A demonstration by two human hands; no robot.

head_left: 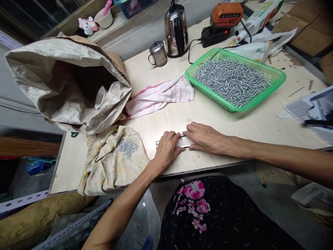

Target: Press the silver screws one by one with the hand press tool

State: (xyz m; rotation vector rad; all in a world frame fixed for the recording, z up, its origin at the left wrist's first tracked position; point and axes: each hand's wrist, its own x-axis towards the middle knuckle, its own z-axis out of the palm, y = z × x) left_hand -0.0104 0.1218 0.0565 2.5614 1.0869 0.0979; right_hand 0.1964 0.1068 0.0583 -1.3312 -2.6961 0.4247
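Note:
Near the front edge of the table, my left hand (168, 147) is closed over the left part of a short metal rail (184, 141), with the rail's end showing past the fingers. My right hand (205, 138) grips its right part, thumb on the near side and fingers on the far side. Bright edges and a pale middle show between the two hands; the rest of the rail is covered. Left of my left hand, a small heap of metal pins (127, 147) lies on a patterned cloth (109, 173).
A green basket (235, 108) full of similar pins stands at the back right. To the left, an open paper sack (70, 114) holds a white cup (101, 97). Behind are a pink-white towel (163, 97), a metal mug (158, 55), a kettle (177, 31) and an orange battery (226, 15).

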